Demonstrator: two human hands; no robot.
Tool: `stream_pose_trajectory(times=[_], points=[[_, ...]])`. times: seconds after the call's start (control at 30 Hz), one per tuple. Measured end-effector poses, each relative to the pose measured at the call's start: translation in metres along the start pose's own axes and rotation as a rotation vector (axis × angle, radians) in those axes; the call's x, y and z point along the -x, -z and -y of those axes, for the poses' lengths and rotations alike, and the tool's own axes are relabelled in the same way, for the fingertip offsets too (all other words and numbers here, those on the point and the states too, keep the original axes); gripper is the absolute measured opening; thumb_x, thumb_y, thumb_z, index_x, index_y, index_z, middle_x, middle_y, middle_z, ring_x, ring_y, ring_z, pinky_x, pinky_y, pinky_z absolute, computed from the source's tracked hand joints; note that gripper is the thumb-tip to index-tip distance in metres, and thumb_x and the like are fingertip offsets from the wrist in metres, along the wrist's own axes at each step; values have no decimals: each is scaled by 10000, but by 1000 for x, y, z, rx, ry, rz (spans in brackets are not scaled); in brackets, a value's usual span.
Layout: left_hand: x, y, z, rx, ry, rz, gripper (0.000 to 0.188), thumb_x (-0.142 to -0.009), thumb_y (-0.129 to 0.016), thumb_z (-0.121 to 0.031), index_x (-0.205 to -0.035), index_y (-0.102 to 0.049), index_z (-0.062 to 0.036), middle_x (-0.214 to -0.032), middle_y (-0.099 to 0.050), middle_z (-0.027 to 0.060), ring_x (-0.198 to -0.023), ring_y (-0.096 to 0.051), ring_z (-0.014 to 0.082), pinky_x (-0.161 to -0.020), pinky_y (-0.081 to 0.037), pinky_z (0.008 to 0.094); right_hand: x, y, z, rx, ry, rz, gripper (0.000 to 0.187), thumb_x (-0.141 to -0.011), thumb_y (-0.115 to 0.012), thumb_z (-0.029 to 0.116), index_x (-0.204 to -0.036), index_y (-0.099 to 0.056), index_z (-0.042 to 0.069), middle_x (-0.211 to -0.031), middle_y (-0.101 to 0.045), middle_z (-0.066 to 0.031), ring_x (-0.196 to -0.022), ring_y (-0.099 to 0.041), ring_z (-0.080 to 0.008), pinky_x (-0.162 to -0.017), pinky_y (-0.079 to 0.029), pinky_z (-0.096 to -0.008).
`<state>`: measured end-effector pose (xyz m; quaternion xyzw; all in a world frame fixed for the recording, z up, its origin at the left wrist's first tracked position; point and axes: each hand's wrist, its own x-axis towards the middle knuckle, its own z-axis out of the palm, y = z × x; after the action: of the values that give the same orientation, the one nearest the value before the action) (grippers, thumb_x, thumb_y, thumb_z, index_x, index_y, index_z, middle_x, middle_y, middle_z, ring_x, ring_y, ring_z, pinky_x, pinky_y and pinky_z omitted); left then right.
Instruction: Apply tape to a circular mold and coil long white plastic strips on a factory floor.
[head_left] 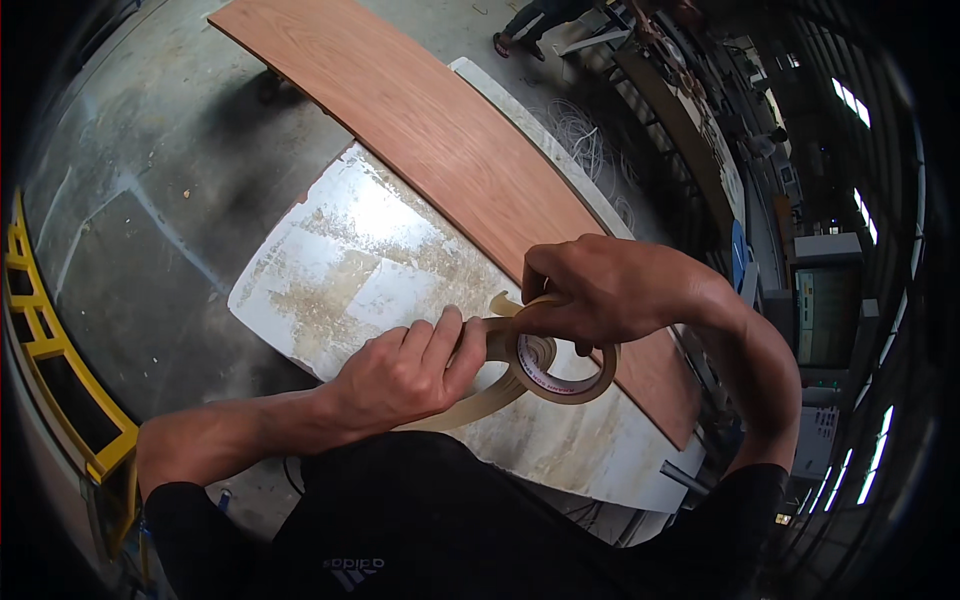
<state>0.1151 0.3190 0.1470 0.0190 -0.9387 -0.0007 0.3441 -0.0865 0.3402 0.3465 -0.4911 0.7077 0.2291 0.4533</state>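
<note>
A roll of tan adhesive tape (572, 393) hangs over the worn white tabletop (300, 255). My right hand (605, 290) is closed on the roll's upper edge, its fingers curled over the rim. Close by on the left, my left hand (405, 370) is closed on the tape, fingers folded against the thumb. A loose strip of tape (475, 405) curves below the two hands, between the roll and my left wrist. Beyond the hands a long reddish-brown wooden board (430, 120) lies diagonally across the table, its far end sticking out past the table's edge.
Yellow metal framing (75, 385) stands at the left. Loose white cord (580, 135) lies coiled on the floor past the board. Another person's legs (535, 25) show at the top, beside a long workbench (680, 140). A machine with a screen (828, 315) is at the right.
</note>
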Motion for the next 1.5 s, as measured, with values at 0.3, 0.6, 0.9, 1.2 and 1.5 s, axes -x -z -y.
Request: stream_pose_trajectory(times=[0.3,0.6,0.9,1.2,1.5], points=[[1,3,-11,52,9,-42,318,-926,-695,-80,-1229,-660,10,-1027,-762,195,-634,-591,98,-522,-468,204,-10,2,8,37,-7,131,574,-1034,-645,486,-1022,-771,-74,-853,-779,-178,-800,-769,-256,-774,-582,-386],[-3,12,-14,-24,-6,-1,351,-902,-673,-107,-1228,-713,17,-1010,-752,133,-675,-596,86,-553,-455,182,-17,-5,11,64,-4,225,517,-1054,-630,432,-1021,-729,-74,-839,-771,-156,-765,-772,-236,-718,-598,-368],[-10,2,-11,75,85,54,312,-865,-684,-95,-1147,-726,31,-794,-555,4,-661,-584,88,-546,-471,207,-9,-24,7,39,-1,49,522,-1061,-650,454,-1091,-672,-66,-826,-764,-163,-767,-783,-264,-702,-601,-375],[-4,11,-9,149,137,133,362,-891,-679,-97,-1224,-665,44,-828,-577,37,-675,-658,122,-550,-554,248,2,-81,-20,-252,181,-246,622,-1032,-714,463,-1359,-538,-36,-1022,-751,-248,-943,-753,-327,-836,-586,-411],[-7,2,-7,235,157,239,502,-838,-757,-143,-1280,-610,47,-876,-601,90,-720,-684,198,-592,-583,308,7,-169,-37,-874,299,-644,528,-1011,-770,242,-1375,-519,-47,-1089,-760,-184,-975,-760,-199,-850,-604,-328]])
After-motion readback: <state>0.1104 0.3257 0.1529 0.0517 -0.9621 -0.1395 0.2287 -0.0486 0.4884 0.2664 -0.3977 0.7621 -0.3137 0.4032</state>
